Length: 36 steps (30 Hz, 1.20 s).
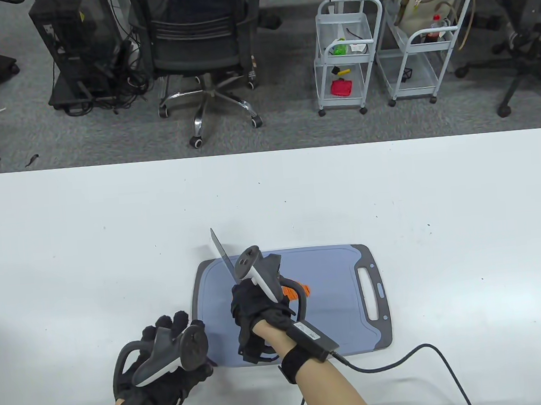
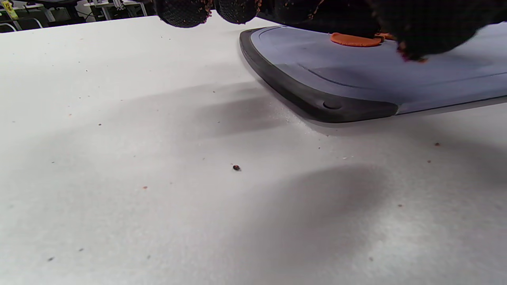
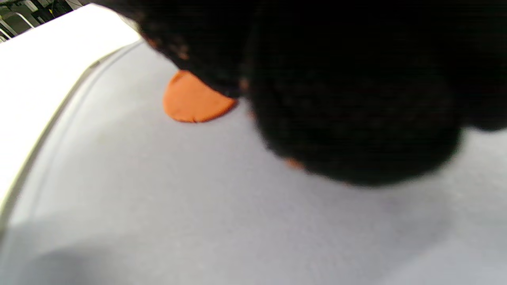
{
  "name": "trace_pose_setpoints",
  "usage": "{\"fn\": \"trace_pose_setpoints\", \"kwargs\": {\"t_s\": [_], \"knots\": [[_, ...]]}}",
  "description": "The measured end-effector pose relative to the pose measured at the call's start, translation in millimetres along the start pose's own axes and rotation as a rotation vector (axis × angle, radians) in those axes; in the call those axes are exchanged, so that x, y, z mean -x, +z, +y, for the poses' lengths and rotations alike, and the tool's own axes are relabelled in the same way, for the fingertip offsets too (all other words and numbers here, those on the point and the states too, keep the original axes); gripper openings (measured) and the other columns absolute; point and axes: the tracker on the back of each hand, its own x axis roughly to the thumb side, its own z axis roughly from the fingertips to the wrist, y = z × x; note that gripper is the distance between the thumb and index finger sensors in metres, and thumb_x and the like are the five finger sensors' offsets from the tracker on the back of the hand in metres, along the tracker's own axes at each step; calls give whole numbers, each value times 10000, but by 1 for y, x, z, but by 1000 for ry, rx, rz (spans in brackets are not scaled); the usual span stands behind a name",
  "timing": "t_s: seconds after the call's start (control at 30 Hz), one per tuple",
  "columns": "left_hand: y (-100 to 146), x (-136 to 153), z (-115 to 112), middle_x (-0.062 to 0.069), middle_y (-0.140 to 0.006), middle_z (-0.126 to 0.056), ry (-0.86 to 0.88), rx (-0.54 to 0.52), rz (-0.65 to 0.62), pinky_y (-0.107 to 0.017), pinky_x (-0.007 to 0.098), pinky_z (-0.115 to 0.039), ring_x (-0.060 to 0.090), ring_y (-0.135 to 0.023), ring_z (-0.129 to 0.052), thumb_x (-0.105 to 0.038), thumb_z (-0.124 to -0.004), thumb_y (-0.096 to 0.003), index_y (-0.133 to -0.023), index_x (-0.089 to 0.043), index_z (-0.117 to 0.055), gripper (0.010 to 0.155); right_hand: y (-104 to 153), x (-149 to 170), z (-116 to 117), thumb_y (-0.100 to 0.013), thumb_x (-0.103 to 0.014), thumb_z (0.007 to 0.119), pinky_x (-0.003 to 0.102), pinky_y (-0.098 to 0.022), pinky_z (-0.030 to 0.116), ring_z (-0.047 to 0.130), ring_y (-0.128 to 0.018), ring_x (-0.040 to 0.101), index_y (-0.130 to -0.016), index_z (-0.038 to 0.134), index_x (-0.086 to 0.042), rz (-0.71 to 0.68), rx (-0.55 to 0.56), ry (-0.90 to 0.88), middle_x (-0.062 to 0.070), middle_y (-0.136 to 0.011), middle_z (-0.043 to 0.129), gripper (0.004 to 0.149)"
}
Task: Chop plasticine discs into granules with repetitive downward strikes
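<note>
A blue-grey cutting board [image 1: 333, 272] with a dark rim lies on the white table. Orange plasticine [image 1: 291, 291] lies on it, mostly hidden under my right hand in the table view; a flat orange disc shows in the left wrist view [image 2: 355, 39] and the right wrist view [image 3: 192, 99]. My right hand [image 1: 255, 303] grips a knife handle over the board, with the blade [image 1: 223, 255] raised and pointing up and away to the left. My left hand [image 1: 170, 357] rests on the table at the board's near left corner [image 2: 332, 105], fingers spread, holding nothing.
The white table [image 1: 112, 235] carries small crumbs near the board's corner [image 2: 236, 168]. A cable [image 1: 407, 358] runs from my right wrist across the table's near side. The board's handle slot [image 1: 368, 293] is at its right end. Chairs and carts stand beyond the far edge.
</note>
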Motion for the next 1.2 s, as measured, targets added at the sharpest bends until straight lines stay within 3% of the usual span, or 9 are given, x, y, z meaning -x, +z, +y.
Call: {"fn": "trace_pose_setpoints", "kwargs": {"t_s": [0.17,0.23,0.4,0.57,0.77,0.87,1.0,1.1,1.2], "knots": [[-1,-1,1,175,-1233,-373,-19,-2,0,-752,681,-427,533,-1088,-487,-653,-638,-320,-1105,-274,-433,895,25,10,5,-525,-529,698,458,-156,949,1121,-74,191,-804,775,-63,-37,43,23,-15,-396,985,548],[0,-2,0,176,-1233,-375,-22,4,-3,-751,681,-428,535,-1087,-487,-653,-638,-320,-1105,-274,-434,896,19,12,14,-523,-530,696,458,-154,949,1120,-72,188,-803,769,-64,-30,-4,45,-18,-393,983,549],[0,-4,0,175,-1233,-373,-25,5,1,-752,681,-428,534,-1088,-487,-655,-637,-319,-1106,-274,-429,898,9,-5,16,-510,-543,701,462,-152,952,1121,-62,187,-790,745,-54,2,38,72,-28,-382,970,566],[2,0,3,174,-1234,-373,-2,-10,5,-752,681,-427,533,-1088,-487,-654,-637,-320,-1105,-273,-428,898,-2,-14,5,-511,-544,701,456,-161,954,1123,-73,184,-794,765,-72,2,6,69,-31,-388,977,554],[0,2,3,176,-1234,-371,-15,-9,9,-752,681,-425,533,-1089,-485,-654,-637,-320,-1106,-274,-426,898,23,6,-3,-519,-534,703,458,-156,949,1120,-73,191,-800,781,-70,-56,116,54,-17,-391,986,548],[0,0,2,176,-1234,-371,-23,0,6,-752,681,-426,535,-1088,-486,-655,-637,-320,-1106,-272,-428,900,21,11,3,-521,-531,702,459,-158,948,1120,-76,194,-801,779,-66,-43,52,14,-13,-394,986,548],[0,-2,1,177,-1234,-371,-27,3,1,-752,682,-426,536,-1088,-485,-654,-637,-320,-1107,-272,-427,900,22,11,12,-523,-531,693,454,-153,952,1123,-76,183,-802,763,-60,0,66,35,-19,-395,980,552],[0,-3,0,176,-1233,-375,-36,8,2,-752,681,-427,533,-1088,-487,-654,-637,-320,-1106,-274,-427,898,16,3,13,-519,-533,693,469,-156,948,1123,-76,196,-802,730,-44,52,-18,60,-16,-395,969,566],[0,-4,0,176,-1233,-372,-34,11,3,-752,682,-425,534,-1088,-484,-654,-637,-320,-1106,-271,-427,900,7,-4,14,-509,-545,702,462,-155,954,1125,-70,184,-795,730,-54,43,47,55,-29,-385,967,569]]}}
